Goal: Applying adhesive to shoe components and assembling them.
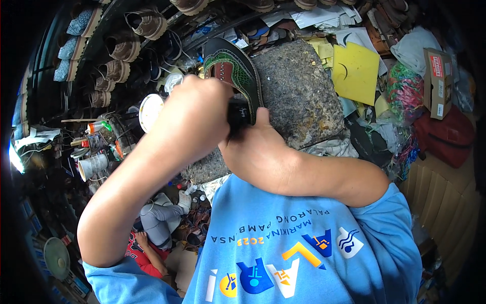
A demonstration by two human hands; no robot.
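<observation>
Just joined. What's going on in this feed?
A person is handling a green, brown and black shoe, toe pointing away from them. The right hand grips its heel end, thumb along the side; the left hand is curled over the shoe's opening, and whether it holds anything is hidden. A rough stone block sits just right of the shoe. More shoes line the racks at upper left, and another person is partly visible at lower left.

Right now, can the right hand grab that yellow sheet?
Probably not unless it lets go: the right hand seems busy gripping the shoe. Otherwise, only the grey stone seems to lie between it and the yellow sheet.
</observation>
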